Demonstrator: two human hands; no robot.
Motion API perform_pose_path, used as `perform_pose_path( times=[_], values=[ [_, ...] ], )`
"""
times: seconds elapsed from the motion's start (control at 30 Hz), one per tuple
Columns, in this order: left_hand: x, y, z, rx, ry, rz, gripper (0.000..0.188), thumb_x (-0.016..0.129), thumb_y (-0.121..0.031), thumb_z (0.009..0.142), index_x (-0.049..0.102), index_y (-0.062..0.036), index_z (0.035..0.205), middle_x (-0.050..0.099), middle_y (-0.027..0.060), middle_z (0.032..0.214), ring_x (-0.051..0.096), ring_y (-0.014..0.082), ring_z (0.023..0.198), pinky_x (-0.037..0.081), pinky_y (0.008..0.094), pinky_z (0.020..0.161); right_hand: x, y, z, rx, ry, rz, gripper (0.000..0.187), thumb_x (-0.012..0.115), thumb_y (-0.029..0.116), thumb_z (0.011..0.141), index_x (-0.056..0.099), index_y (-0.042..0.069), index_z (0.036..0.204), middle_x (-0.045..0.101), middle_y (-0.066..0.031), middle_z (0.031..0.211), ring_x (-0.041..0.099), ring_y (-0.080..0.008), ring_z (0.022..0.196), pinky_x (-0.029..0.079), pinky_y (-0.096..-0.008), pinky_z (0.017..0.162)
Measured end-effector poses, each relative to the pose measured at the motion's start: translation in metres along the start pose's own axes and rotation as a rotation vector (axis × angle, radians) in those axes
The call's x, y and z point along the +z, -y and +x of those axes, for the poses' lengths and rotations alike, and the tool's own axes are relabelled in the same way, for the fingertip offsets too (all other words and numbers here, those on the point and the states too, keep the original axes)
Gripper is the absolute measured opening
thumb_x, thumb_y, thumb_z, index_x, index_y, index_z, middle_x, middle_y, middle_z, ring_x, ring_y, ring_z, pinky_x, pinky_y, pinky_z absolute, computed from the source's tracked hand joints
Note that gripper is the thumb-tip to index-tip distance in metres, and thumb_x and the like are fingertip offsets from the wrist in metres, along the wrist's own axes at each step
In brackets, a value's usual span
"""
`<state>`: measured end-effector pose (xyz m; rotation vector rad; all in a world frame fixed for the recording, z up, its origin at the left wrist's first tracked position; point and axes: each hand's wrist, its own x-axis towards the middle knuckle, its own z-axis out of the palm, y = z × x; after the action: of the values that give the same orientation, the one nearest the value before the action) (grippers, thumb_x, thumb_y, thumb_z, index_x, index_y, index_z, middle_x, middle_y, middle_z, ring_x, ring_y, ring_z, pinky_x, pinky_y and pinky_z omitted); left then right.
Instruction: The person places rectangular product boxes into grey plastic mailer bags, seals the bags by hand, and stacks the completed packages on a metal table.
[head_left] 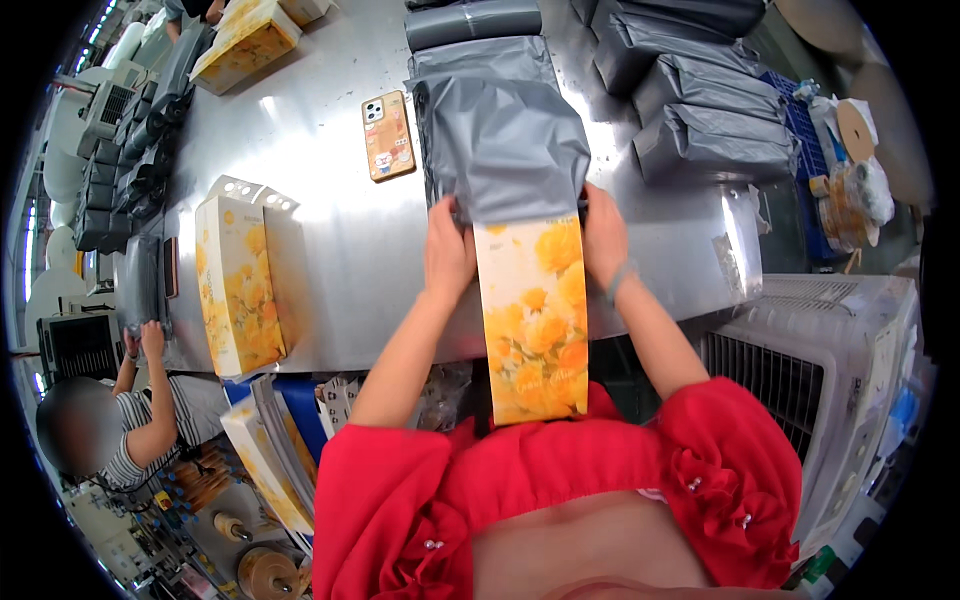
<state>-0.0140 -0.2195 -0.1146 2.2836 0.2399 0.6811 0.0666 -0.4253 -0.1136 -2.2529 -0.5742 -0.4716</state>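
A long white box with yellow flowers (535, 320) lies in front of me, its near end against my red top. Its far end is inside the mouth of a grey plastic mailing bag (510, 140). At the left edge of the bag's mouth, my left hand (449, 248) is closed on the plastic. My right hand (604, 232) grips the opposite edge, with its fingertips partly hidden by the bag and box. Beyond this bag lie more flat grey bags (480, 60) and a grey roll (472, 22).
A phone in a decorated case (388, 136) lies left of the bag on the metal table (330, 230). Another flowered box (240, 280) stands at the left. Filled grey bags (715, 140) are stacked far right. A cooler unit (800, 370) stands near right. A co-worker (150, 410) handles a grey bag.
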Motion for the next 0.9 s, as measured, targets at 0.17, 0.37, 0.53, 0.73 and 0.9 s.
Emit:
perform_pose_path(
  times=[0.17, 0.37, 0.53, 0.73, 0.9],
  values=[
    [-0.037, -0.007, -0.035, -0.239, 0.634, 0.317, 0.02, 0.054, -0.02, 0.079, 0.059, 0.0003, 0.081, 0.061, 0.0237, 0.078, 0.058, 0.0421, 0.077, 0.046, 0.0506, 0.066, -0.04, -0.003, -0.034, 0.078, 0.598, -0.24, 0.011, 0.054, 0.018, 0.08, 0.059, 0.008, 0.079, 0.061, -0.0179, 0.073, 0.06, -0.0361, 0.07, 0.047, -0.0475, 0.059],
    [-0.065, -0.011, -0.119, -0.019, 0.933, 0.403, 0.018, 0.059, -0.019, 0.073, 0.063, -0.002, 0.074, 0.062, 0.0218, 0.076, 0.061, 0.0378, 0.076, 0.048, 0.0486, 0.065, -0.091, 0.014, -0.113, -0.092, 0.769, -0.142, 0.016, 0.057, 0.02, 0.076, 0.061, 0.007, 0.069, 0.062, -0.0179, 0.069, 0.062, -0.0352, 0.067, 0.05, -0.0435, 0.059],
    [-0.066, -0.03, -0.09, -0.23, 0.488, 0.298, 0.034, 0.063, -0.032, 0.081, 0.057, -0.0041, 0.063, 0.056, 0.0157, 0.06, 0.056, 0.0358, 0.06, 0.043, 0.0457, 0.055, -0.085, 0.002, -0.073, 0.434, 0.624, 0.079, 0.024, 0.06, 0.022, 0.084, 0.057, 0.001, 0.074, 0.061, -0.0154, 0.064, 0.066, -0.0248, 0.066, 0.047, -0.0352, 0.054],
    [0.025, -0.099, -0.079, 0.194, 0.343, -0.205, 0.019, 0.067, -0.018, 0.079, 0.057, -0.0024, 0.081, 0.055, 0.0096, 0.064, 0.053, 0.0277, 0.058, 0.042, 0.0349, 0.055, -0.092, -0.009, -0.093, 0.513, 0.652, 0.413, 0.018, 0.054, 0.016, 0.089, 0.058, -0.002, 0.088, 0.061, -0.0147, 0.067, 0.067, -0.0225, 0.071, 0.047, -0.0307, 0.059],
    [0.054, -0.118, -0.066, -0.263, 0.798, -0.339, 0.014, 0.067, -0.01, 0.077, 0.058, -0.0023, 0.085, 0.056, 0.0107, 0.078, 0.056, 0.0284, 0.07, 0.045, 0.0335, 0.063, -0.1, -0.017, -0.087, 0.387, 0.776, 0.471, 0.016, 0.046, 0.011, 0.092, 0.056, -0.001, 0.096, 0.062, -0.0133, 0.079, 0.064, -0.0206, 0.078, 0.048, -0.0312, 0.068]
  ],
)
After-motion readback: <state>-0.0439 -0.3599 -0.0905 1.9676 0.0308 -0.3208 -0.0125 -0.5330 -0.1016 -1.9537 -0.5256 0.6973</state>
